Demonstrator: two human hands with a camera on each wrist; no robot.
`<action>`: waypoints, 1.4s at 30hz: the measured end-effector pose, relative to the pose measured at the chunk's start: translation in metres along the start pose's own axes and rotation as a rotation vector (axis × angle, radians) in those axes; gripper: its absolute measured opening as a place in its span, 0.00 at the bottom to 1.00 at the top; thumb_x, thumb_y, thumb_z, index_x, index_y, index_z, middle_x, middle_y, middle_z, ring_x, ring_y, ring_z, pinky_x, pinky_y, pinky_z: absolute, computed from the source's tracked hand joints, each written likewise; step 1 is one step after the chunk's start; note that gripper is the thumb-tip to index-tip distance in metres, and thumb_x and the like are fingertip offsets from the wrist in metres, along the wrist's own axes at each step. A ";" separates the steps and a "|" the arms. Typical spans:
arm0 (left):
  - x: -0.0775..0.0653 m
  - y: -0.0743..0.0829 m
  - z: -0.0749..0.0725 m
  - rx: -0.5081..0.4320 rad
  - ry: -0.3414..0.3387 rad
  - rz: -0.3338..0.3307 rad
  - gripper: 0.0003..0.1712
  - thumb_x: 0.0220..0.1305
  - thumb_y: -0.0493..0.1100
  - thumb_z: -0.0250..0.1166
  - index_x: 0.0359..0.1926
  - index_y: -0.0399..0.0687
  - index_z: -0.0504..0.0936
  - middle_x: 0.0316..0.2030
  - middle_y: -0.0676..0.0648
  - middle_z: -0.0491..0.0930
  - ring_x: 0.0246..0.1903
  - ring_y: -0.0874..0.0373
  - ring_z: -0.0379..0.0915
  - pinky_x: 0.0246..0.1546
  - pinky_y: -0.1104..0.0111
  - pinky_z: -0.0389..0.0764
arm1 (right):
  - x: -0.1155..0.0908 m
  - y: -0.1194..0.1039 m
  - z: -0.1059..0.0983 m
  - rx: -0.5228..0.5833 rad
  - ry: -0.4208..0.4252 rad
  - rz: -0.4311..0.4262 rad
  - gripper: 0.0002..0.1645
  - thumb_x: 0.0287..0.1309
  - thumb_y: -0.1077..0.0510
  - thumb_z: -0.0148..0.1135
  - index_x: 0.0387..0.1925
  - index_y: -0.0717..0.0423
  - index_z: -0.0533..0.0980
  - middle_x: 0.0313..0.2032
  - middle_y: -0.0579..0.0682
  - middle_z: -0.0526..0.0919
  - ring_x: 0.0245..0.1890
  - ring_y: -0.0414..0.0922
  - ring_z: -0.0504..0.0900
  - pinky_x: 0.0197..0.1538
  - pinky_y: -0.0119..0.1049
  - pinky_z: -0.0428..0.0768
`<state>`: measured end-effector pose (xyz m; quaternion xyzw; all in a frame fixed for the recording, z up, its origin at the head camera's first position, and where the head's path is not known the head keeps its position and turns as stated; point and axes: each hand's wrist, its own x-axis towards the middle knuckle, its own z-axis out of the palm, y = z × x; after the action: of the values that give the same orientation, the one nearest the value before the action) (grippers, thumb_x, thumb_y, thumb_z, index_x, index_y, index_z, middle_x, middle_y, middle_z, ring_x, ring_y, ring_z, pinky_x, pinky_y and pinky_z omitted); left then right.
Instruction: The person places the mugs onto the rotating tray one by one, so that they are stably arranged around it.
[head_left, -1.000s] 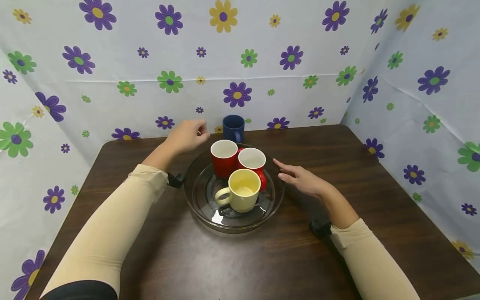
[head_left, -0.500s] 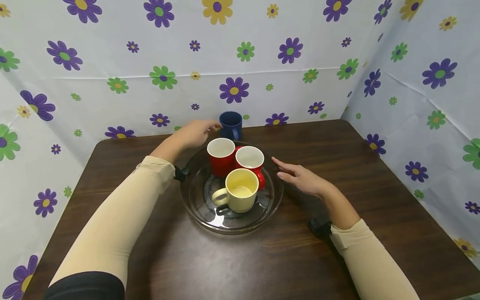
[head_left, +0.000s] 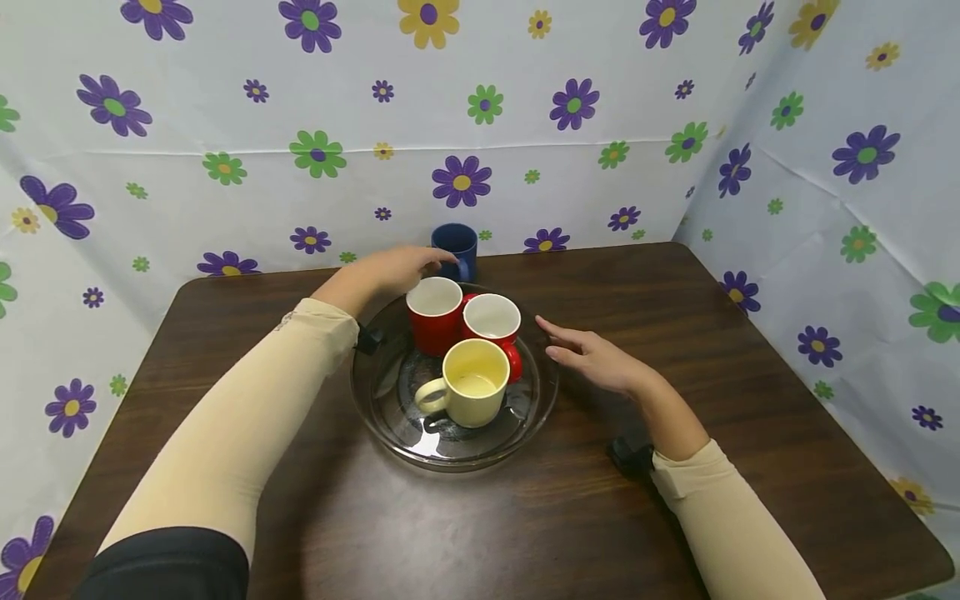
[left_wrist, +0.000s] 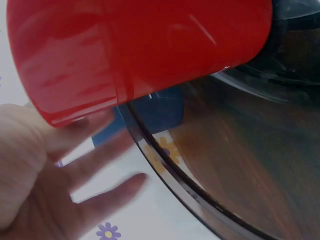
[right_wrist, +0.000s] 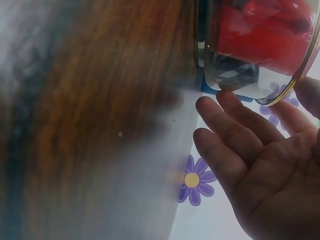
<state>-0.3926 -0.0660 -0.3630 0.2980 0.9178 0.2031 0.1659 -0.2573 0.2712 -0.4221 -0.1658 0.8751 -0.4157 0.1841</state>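
Note:
In the head view my left hand (head_left: 405, 265) reaches over the back left of the glass dish, its fingertips right at the side of a blue mug (head_left: 456, 242). The left wrist view shows those fingers (left_wrist: 107, 200) spread and slightly bent, with part of the blue mug beyond them. My right hand (head_left: 592, 358) lies beside the dish's right rim, fingers extended, fingertips close to the glass. The clear dark glass dish (head_left: 450, 461) bears a red mug (head_left: 435, 329), a second red mug (head_left: 491, 317) and a yellow mug (head_left: 475, 392).
A dark wooden table (head_left: 660, 292) lies under everything. Behind it hangs a white flowered cloth (head_left: 345, 108), which also runs along the right side. The blue mug stands behind the dish, near the table's back edge, its handle towards the dish.
My left hand has moved right to the blue mug, and its curled fingers have extended. The right hand stays by the dish. The head view has shifted slightly.

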 end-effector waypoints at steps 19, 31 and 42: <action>0.014 -0.018 -0.008 0.227 0.173 0.088 0.24 0.66 0.23 0.48 0.51 0.40 0.85 0.72 0.37 0.65 0.72 0.37 0.57 0.73 0.47 0.58 | 0.001 0.002 -0.002 -0.026 0.034 -0.001 0.35 0.77 0.51 0.52 0.80 0.42 0.55 0.78 0.53 0.56 0.75 0.59 0.59 0.73 0.63 0.56; 0.025 -0.013 -0.005 0.158 -0.018 0.001 0.33 0.62 0.21 0.43 0.65 0.36 0.77 0.76 0.37 0.59 0.74 0.36 0.54 0.72 0.46 0.58 | 0.004 0.006 0.001 0.002 0.030 -0.011 0.35 0.78 0.53 0.52 0.80 0.45 0.55 0.78 0.53 0.56 0.75 0.59 0.59 0.73 0.63 0.57; 0.027 -0.017 -0.007 0.190 -0.011 0.023 0.32 0.63 0.22 0.42 0.64 0.34 0.78 0.73 0.36 0.63 0.73 0.36 0.57 0.72 0.46 0.58 | 0.004 0.004 -0.001 -0.002 0.023 0.011 0.35 0.77 0.51 0.52 0.80 0.41 0.55 0.77 0.54 0.57 0.74 0.60 0.60 0.70 0.63 0.63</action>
<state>-0.4246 -0.0641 -0.3697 0.3238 0.9287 0.1153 0.1394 -0.2615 0.2726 -0.4257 -0.1565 0.8783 -0.4159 0.1763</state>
